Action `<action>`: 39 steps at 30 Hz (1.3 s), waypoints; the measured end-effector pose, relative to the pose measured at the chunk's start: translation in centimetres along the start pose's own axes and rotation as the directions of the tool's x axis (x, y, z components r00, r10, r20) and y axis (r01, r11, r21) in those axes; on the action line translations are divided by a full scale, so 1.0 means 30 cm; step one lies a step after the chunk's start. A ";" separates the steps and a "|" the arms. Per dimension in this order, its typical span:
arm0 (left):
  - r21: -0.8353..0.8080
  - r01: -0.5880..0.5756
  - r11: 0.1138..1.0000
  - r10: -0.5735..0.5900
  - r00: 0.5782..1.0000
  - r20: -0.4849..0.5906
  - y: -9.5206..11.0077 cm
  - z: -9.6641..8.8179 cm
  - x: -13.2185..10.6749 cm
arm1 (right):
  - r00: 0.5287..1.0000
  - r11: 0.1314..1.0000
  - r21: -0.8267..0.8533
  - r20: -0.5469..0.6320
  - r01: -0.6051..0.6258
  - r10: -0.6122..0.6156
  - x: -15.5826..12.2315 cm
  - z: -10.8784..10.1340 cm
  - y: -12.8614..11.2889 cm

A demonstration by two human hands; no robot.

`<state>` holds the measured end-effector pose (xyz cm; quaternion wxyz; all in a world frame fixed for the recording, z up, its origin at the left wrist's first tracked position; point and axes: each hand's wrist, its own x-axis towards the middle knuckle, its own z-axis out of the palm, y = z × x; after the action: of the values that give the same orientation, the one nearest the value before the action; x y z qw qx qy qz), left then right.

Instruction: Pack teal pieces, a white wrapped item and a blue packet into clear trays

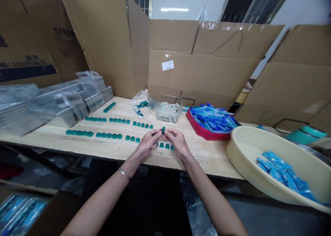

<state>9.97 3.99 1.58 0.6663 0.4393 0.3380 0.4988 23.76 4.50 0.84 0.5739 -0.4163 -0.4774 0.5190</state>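
A small dark green block [163, 130] is pinched between the fingertips of both hands, just above the table. My left hand [149, 140] grips it from the left, with a silver band on that wrist. From the right, my right hand [179, 142] closes its thumb and fingers on the same block. Below and beside the hands, similar green blocks [109, 135] lie in a front row, partly hidden by my hands. Behind it runs a second row of green blocks [119, 120], set in small groups. A short line of them [109, 107] sits farther back.
At the back stand a clear bag of green pieces [141, 104] and a clear tub of pale pieces [168, 108]. A red tray [204, 134] holds blue pen-like items. The cream basin [234, 143] contains blue packets. Stacked clear plastic trays [59, 106] fill the left; cardboard [170, 36] walls the back.
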 end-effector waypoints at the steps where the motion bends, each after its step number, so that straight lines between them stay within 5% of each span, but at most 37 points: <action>1: 0.049 -0.007 0.999 0.008 1.000 -0.018 -0.003 0.001 0.001 | 1.000 1.000 0.001 0.000 0.009 -0.009 -0.003 -0.004 -0.002; 5: 0.155 -0.018 0.988 0.036 0.993 -0.113 -0.003 0.004 0.005 | 0.994 0.991 -0.081 0.038 0.105 -0.102 -0.014 -0.019 -0.016; 11: 0.134 -0.026 0.991 0.023 0.999 0.025 0.023 0.003 -0.014 | 0.997 0.994 -0.082 0.029 0.076 -0.073 -0.019 -0.035 -0.029; 17: 0.452 -0.204 0.868 0.241 0.970 -0.027 0.007 -0.011 0.006 | 0.994 0.976 -0.191 0.012 0.108 -0.107 -0.023 -0.035 -0.001; 24: 0.604 -0.310 0.735 0.346 0.936 0.059 0.001 -0.014 0.018 | 0.918 0.747 -0.543 0.132 0.383 -0.375 -0.044 -0.025 -0.012; 39: 0.681 -0.292 0.671 0.380 0.925 0.022 -0.020 0.017 0.021 | 0.823 0.408 -0.796 0.188 0.447 -0.535 -0.069 -0.008 -0.004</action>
<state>10.83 4.38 1.21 0.3367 0.6732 0.4481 0.4822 24.02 2.43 0.68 0.4651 -0.4966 -0.7323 0.0276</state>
